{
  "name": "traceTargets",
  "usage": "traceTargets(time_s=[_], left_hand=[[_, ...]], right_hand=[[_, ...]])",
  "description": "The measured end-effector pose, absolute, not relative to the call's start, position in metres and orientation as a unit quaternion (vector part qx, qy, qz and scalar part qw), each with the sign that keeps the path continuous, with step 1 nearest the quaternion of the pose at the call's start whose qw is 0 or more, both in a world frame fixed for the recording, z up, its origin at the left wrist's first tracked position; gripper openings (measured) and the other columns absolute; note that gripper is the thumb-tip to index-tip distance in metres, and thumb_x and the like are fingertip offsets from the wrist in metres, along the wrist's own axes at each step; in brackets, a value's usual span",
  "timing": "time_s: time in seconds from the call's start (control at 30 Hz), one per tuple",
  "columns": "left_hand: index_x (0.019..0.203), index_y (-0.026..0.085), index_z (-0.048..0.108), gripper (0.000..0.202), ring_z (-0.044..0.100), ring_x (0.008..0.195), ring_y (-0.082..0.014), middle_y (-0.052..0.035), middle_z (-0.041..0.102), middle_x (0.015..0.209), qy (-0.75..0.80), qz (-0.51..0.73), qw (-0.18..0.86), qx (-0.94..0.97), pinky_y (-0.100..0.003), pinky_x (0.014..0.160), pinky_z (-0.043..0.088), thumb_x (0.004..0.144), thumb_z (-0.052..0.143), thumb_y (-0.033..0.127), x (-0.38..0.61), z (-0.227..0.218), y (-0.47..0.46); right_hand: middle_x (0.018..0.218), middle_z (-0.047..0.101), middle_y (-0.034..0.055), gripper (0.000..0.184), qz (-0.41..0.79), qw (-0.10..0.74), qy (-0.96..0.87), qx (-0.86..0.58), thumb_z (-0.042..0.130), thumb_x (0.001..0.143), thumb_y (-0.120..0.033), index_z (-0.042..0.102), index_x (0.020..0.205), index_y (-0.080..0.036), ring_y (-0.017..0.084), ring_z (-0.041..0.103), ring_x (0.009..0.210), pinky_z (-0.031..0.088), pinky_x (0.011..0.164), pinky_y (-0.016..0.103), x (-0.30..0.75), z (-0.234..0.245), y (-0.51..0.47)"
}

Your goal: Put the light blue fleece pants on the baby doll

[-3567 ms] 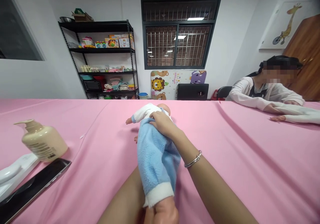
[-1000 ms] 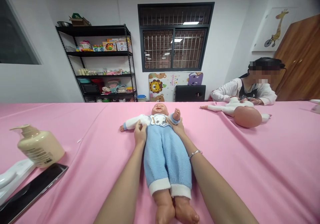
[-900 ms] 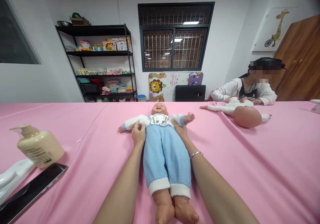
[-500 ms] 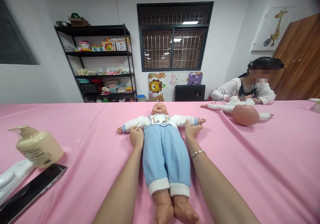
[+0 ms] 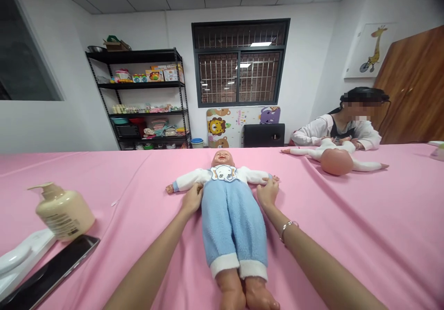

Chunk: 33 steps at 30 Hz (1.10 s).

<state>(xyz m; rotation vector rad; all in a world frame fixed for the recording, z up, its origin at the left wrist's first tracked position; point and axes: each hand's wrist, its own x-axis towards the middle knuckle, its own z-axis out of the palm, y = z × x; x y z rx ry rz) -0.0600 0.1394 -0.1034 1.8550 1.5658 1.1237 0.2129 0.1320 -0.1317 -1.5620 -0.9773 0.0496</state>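
Observation:
A baby doll (image 5: 233, 222) lies on its back on the pink cloth, arms stretched out, its head away from me. It wears fuzzy light-blue trousers with white cuffs and a white top with an elephant face. My left hand (image 5: 193, 199), fingers curled, grips the clothing at the doll's side, just below the armpit. My right hand (image 5: 268, 193), with a silver bracelet at the wrist, has its fingers closed over the end of the doll's other sleeve (image 5: 255, 176). The fingertips of both hands are partly hidden.
To the left are a beige pump bottle (image 5: 65, 213), a black phone (image 5: 52, 273) and a white object (image 5: 26, 259). Far right, a person (image 5: 342, 120) in white sits behind another doll (image 5: 336, 161). A black shelf rack (image 5: 145, 86) stands against the back wall.
My right hand has shifted from beside the doll's forearm onto its sleeve end. My left hand stays at the doll's side. The view has tilted up a little.

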Motion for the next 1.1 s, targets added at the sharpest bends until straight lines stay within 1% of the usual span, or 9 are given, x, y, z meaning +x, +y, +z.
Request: traceTargets(time_s=[0.13, 0.3, 0.43, 0.63, 0.77, 0.83, 0.9, 1.0, 1.1], left_hand=[[0.096, 0.015, 0.056, 0.029, 0.056, 0.096, -0.023, -0.0093, 0.062, 0.102, 0.441, 0.468, 0.308, 0.701, -0.038, 0.09, 0.041, 0.081, 0.045, 0.037, -0.063, -0.109, 0.14], [0.1, 0.014, 0.053, 0.031, 0.055, 0.1, -0.0231, -0.0103, 0.059, 0.107, 0.322, 0.413, 0.423, 0.74, -0.038, 0.092, 0.041, 0.073, 0.056, 0.03, -0.067, -0.101, 0.136], [0.082, 0.015, 0.058, 0.016, 0.059, 0.084, -0.0222, -0.0065, 0.064, 0.086, 0.383, 0.427, 0.329, 0.751, -0.036, 0.08, 0.046, 0.073, 0.049, 0.025, -0.08, -0.094, 0.141], [0.087, 0.018, 0.059, 0.019, 0.06, 0.085, -0.0222, -0.0052, 0.065, 0.091, 0.522, 0.435, 0.183, 0.71, -0.034, 0.079, 0.045, 0.078, 0.044, 0.025, -0.087, -0.105, 0.149], [0.092, 0.018, 0.057, 0.02, 0.06, 0.086, -0.0207, -0.0059, 0.064, 0.093, 0.544, 0.443, 0.18, 0.69, -0.033, 0.078, 0.045, 0.081, 0.043, 0.028, -0.085, -0.108, 0.147], [0.092, 0.019, 0.056, 0.02, 0.06, 0.085, -0.0199, -0.0051, 0.065, 0.093, 0.539, 0.443, 0.188, 0.692, -0.032, 0.077, 0.046, 0.081, 0.043, 0.029, -0.086, -0.107, 0.146], [0.091, 0.019, 0.056, 0.02, 0.06, 0.085, -0.0199, -0.005, 0.064, 0.094, 0.534, 0.439, 0.187, 0.698, -0.031, 0.076, 0.046, 0.081, 0.043, 0.03, -0.087, -0.107, 0.146], [0.091, 0.018, 0.057, 0.022, 0.059, 0.086, -0.0209, -0.0061, 0.064, 0.095, 0.523, 0.437, 0.184, 0.708, -0.031, 0.076, 0.046, 0.081, 0.043, 0.032, -0.087, -0.107, 0.146], [0.089, 0.018, 0.06, 0.024, 0.059, 0.086, -0.0228, -0.007, 0.064, 0.094, 0.51, 0.444, 0.189, 0.712, -0.032, 0.076, 0.045, 0.079, 0.045, 0.035, -0.086, -0.108, 0.146]], right_hand=[[0.096, 0.059, 0.01, 0.027, 0.21, 0.555, -0.593, -0.545, 0.045, 0.069, -0.022, 0.057, 0.091, -0.014, 0.022, 0.053, 0.092, 0.04, 0.087, 0.037, 0.205, -0.133, 0.119], [0.087, 0.061, 0.0046, 0.023, 0.418, 0.519, -0.597, -0.447, 0.052, 0.065, -0.025, 0.057, 0.085, -0.014, 0.016, 0.056, 0.08, 0.043, 0.072, 0.027, 0.206, -0.124, 0.113], [0.059, 0.053, -0.0015, 0.014, 0.438, 0.468, -0.604, -0.473, 0.053, 0.065, -0.027, 0.053, 0.063, -0.014, 0.009, 0.044, 0.054, 0.033, 0.053, 0.022, 0.222, -0.118, 0.114], [0.074, 0.062, 0.0052, 0.015, 0.194, 0.497, -0.607, -0.588, 0.05, 0.069, -0.027, 0.057, 0.07, -0.014, 0.017, 0.054, 0.072, 0.04, 0.07, 0.031, 0.235, -0.11, 0.111], [0.078, 0.061, 0.0047, 0.015, 0.1, 0.529, -0.645, -0.542, 0.05, 0.076, -0.029, 0.056, 0.076, -0.015, 0.015, 0.053, 0.071, 0.041, 0.07, 0.029, 0.198, -0.063, 0.066], [0.073, 0.059, 0.0019, 0.016, 0.144, 0.461, -0.745, -0.459, 0.048, 0.08, -0.03, 0.055, 0.075, -0.016, 0.012, 0.051, 0.068, 0.04, 0.064, 0.024, 0.168, -0.039, 0.029], [0.077, 0.058, 0.0002, 0.015, 0.157, 0.315, -0.858, -0.373, 0.057, 0.077, -0.033, 0.056, 0.081, -0.018, 0.011, 0.051, 0.069, 0.038, 0.062, 0.022, 0.14, -0.025, -0.006], [0.076, 0.056, 0.0011, 0.016, 0.014, 0.165, -0.935, -0.315, 0.063, 0.073, -0.029, 0.053, 0.076, -0.016, 0.013, 0.049, 0.066, 0.033, 0.055, 0.025, 0.108, -0.031, -0.036], [0.07, 0.055, 0.0022, 0.009, -0.094, 0.131, -0.944, -0.288, 0.057, 0.077, -0.02, 0.051, 0.073, -0.016, 0.015, 0.047, 0.062, 0.028, 0.052, 0.027, 0.088, -0.055, -0.041]])
